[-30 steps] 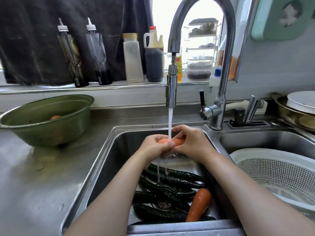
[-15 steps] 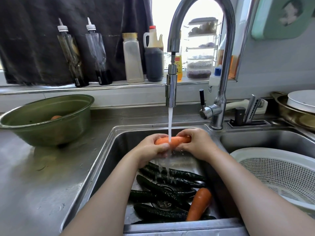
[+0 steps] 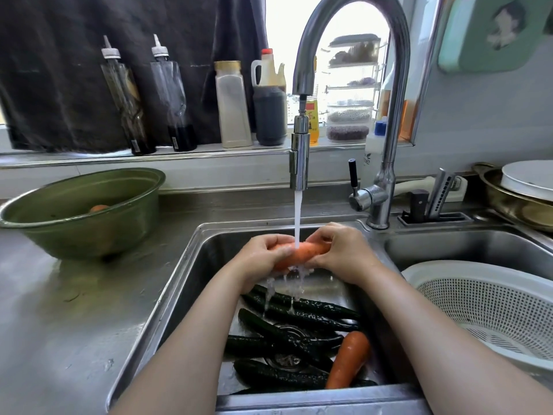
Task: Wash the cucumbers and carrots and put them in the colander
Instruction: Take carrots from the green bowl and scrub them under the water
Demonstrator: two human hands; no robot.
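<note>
The carrot (image 3: 305, 253) is between the two grips, above the sink (image 3: 187, 280). It is orange, smooth and wet, thick in the middle, and it lies about level. A thin white stream of water (image 3: 297, 217) from the curved steel tap (image 3: 395, 85) hits it in the middle. The left grip (image 3: 261, 260) holds the left end with curled fingers. The right grip (image 3: 344, 253) is closed round the other end, with the knuckles up. Both forearms are bare and come up from the lower edge.

Water breaks on the carrot and drips down under the grips. Below them, in the steel sink, lie several cucumbers (image 3: 299, 313). They are dark green, long, bumpy and shiny, and they cross one another over the drain. A second carrot (image 3: 347, 360) lies slanted on them, below the right grip.

To the right of the right grip, in the next basin, sits a white plastic colander (image 3: 449, 268) with many small holes. Well apart to the left of the left grip, a dull green bowl (image 3: 74, 182) stands on the steel tabletop (image 3: 59, 324), with something orange inside.
</note>
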